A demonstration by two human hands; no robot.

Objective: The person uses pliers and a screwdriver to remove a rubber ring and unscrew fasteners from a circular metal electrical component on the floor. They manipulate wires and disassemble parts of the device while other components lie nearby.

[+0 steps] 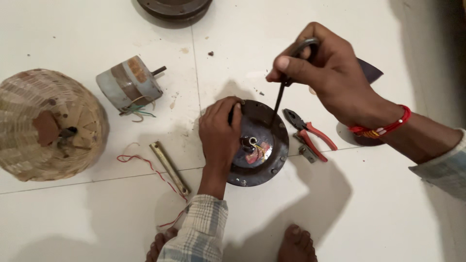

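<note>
Two hands work: left hand [221, 133] steadies one motor housing [257, 145], right hand [323, 73] holds one scissors [286, 82].

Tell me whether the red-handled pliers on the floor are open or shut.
Open. The pliers lie on the white floor with their two red handles spread apart; no hand touches them.

One head-worn camera looks almost straight down at a white tiled floor [369, 204], from close above, about arm's reach. The person's toes show at the bottom edge, so the view faces down and slightly forward from the body. The left hand [219, 133] and right hand [330, 73] sit mid-frame over a round motor housing [264, 145]; a basket [48, 123] lies at the left edge. No second view shares the scene.
</note>
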